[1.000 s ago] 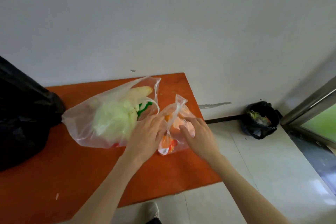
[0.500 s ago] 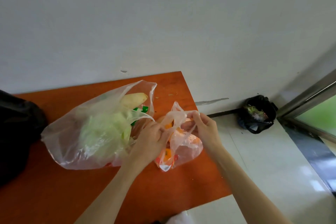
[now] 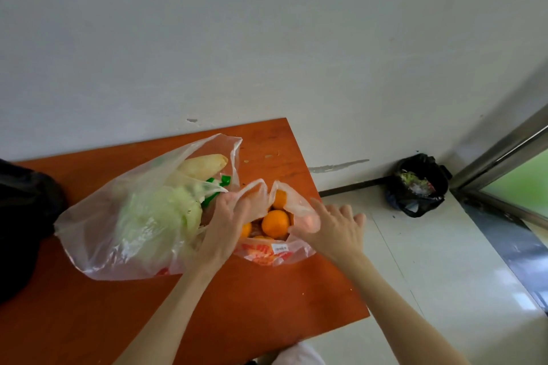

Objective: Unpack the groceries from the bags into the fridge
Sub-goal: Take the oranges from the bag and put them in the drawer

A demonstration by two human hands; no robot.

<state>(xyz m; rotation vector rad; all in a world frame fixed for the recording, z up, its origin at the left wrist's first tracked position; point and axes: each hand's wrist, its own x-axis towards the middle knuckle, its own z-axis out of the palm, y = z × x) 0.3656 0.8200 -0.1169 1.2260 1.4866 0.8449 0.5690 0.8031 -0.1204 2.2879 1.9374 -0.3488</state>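
While the small bag of oranges (image 3: 278,255) is sitting near the right edge of the orange desk (image 3: 89,320), both hands are pulling its mouth apart. Left hand (image 3: 228,225) is pinching the bag's left flap, fingers curled round the plastic. Right hand (image 3: 335,228) is pressing the right flap outward with fingers spread mostly straight. A bigger clear bag (image 3: 133,216) holding cabbage and corn is touching the orange bag's left side.

Two clear bags (image 3: 142,234) (image 3: 278,255), four oranges (image 3: 275,224).
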